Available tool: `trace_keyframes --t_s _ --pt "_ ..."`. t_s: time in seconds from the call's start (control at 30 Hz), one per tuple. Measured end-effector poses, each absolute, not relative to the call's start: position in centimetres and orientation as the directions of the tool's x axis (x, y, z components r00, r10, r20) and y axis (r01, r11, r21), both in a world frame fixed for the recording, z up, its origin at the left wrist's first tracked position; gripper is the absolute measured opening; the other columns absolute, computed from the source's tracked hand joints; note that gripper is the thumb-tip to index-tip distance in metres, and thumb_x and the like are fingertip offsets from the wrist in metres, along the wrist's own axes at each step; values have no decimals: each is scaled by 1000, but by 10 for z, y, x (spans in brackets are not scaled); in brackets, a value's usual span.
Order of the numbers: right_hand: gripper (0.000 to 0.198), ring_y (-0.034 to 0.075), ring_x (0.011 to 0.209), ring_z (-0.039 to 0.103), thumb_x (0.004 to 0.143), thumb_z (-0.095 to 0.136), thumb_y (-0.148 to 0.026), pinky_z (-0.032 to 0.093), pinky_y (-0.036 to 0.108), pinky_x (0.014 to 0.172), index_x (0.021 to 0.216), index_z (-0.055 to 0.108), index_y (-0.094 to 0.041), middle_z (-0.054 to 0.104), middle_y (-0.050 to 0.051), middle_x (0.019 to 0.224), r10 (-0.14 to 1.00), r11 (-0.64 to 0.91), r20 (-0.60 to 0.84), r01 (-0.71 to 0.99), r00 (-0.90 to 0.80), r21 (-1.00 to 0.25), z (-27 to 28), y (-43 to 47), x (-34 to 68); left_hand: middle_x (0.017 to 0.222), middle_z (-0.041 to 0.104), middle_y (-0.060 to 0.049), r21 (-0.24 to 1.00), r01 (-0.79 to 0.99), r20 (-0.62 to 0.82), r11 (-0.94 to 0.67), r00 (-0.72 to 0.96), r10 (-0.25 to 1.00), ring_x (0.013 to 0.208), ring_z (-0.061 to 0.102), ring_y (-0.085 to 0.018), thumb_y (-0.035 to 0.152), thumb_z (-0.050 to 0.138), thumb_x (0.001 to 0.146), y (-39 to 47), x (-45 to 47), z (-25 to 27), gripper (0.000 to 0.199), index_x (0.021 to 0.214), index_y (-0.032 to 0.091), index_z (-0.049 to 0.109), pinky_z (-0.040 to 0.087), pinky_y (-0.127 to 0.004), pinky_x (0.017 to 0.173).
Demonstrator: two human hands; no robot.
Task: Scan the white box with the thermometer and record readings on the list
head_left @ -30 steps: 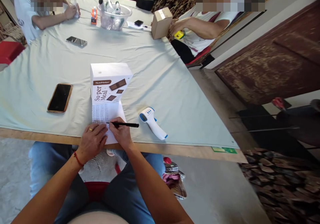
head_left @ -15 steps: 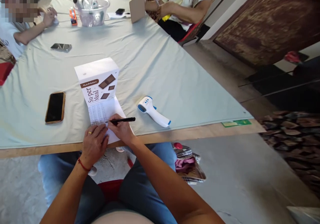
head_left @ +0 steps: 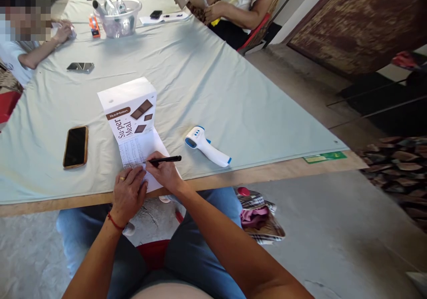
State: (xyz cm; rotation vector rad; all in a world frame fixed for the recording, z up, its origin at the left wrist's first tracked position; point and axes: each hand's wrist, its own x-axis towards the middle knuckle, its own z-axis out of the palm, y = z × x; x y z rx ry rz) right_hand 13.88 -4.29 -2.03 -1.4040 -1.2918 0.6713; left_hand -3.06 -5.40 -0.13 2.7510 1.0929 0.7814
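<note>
from where i sit, the wood-edged worktop (head_left: 273, 171) runs out ahead of the left grip (head_left: 130, 192) and the right grip (head_left: 163, 173), under a pale cloth (head_left: 240, 99). well beyond both grips stands a plastic basin (head_left: 115, 29) with bottles (head_left: 110, 6) in it, far enough away, i'd judge, to be out of the way. under the grips and reaching ahead of them is the white card (head_left: 150, 145): its near part lies flat, its far part stands up from a fold, printed side towards me. i take it the flat part sits at the near edge so the pen reaches it easily. just right of the right grip, apart from it, lies a white and blue thermometer (head_left: 207, 147); left of the left grip and a little beyond is a dark phone (head_left: 75, 147), face up. both seem set aside to leave the card room.

the left grip is loose, fingers together and slightly bent on the card, closed round nothing i can see, probably steadying it. the right grip is drawn into a narrow pinch on the black pen (head_left: 168, 159), slanting out rightwards. i cannot tell whether the tip touches.
</note>
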Motion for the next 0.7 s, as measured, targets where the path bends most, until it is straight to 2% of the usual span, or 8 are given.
trace_keyframes --t_s 0.7 --pt "7 15 59 56 72 56 -32 50 28 62 70 56 -26 60 -3 63 925 121 209 274 317 -954 -23 -45 139 124 69 -9 277 620 426 -734 606 672 114 59 -28 27 50 97 -55 -31 -3 30 120 21 66 48 -48 99"
